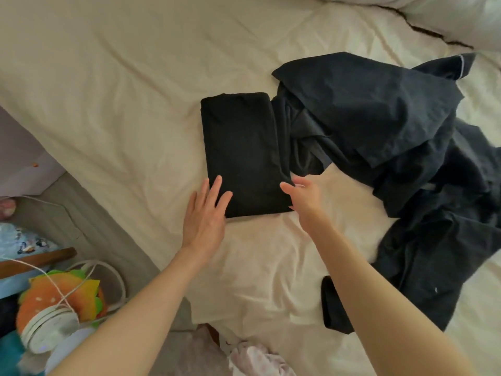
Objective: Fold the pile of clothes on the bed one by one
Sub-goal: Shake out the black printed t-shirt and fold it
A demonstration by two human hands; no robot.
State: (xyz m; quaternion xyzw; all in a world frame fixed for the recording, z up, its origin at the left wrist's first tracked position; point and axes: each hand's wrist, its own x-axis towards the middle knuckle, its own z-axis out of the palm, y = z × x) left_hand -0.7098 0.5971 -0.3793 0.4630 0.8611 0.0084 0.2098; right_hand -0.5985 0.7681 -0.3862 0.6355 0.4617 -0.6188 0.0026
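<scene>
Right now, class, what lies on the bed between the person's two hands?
In the head view, the near end of the folded black garment lies between the left hand and the right hand, on the cream sheet.

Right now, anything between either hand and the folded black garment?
Nothing visible. The left hand lies flat with its fingertips on the near left corner of the folded black garment. The right hand is at its near right edge, fingers loosely spread. The dark unfolded pile abuts the garment's right side, beyond the right hand.
</scene>
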